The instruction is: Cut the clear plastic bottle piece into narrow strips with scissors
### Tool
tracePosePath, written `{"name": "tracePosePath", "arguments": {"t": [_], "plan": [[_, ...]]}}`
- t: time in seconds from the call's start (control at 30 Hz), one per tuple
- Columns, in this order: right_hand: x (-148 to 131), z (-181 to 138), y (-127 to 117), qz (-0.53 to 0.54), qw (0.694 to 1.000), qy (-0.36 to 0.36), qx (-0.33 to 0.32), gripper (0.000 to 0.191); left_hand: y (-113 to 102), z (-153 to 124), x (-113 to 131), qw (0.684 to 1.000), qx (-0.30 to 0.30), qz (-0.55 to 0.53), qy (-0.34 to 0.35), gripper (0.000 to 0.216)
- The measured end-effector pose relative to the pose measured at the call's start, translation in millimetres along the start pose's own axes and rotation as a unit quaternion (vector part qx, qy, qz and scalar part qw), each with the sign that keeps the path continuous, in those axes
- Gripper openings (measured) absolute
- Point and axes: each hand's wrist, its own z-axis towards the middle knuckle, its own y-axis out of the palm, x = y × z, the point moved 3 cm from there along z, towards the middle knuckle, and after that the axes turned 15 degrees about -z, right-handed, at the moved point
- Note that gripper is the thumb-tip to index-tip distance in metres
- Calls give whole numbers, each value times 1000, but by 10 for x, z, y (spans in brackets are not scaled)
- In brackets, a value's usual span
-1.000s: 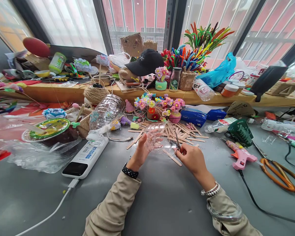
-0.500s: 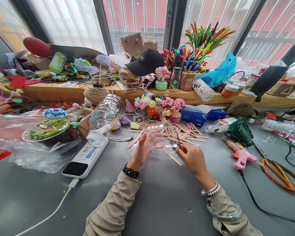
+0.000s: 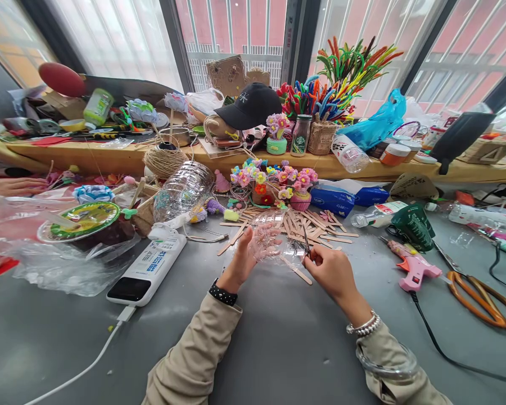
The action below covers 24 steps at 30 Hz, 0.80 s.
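My left hand [image 3: 241, 260] is wrapped round a clear piece of plastic [image 3: 293, 251], with the fingers showing through it. It looks like part of a cut bottle, held above the grey table. In my right hand [image 3: 332, 272] is a pair of small dark scissors [image 3: 306, 241], the fingers closed on the handles. Their blades point away from me at the right edge of the plastic; whether they touch it I cannot make out. Just behind and under the plastic lie several wooden craft sticks [image 3: 335, 239] in a loose pile.
At right lie a pink glue gun [image 3: 417, 269] with a black cord and large orange-handled scissors [image 3: 476, 301]. A white power bank [image 3: 149, 267] with a cable is at left. Another person's hand [image 3: 12, 185] rests far left. Pipe-cleaner flowers [image 3: 259, 175] stand behind the sticks.
The scissors and plastic have shifted very slightly between my hands, which stay in nearly the same place. The other person's hand at far left reaches further into view.
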Motion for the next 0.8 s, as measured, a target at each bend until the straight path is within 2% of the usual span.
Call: {"name": "tracePosePath", "arguments": {"t": [0.4, 0.8], "plan": [[13, 2, -3, -30, 999, -9, 8, 31, -20, -6, -7, 1000, -1, 7, 8, 64], [41, 28, -8, 0, 1000, -13, 17, 38, -10, 4, -12, 1000, 19, -7, -9, 65]]}}
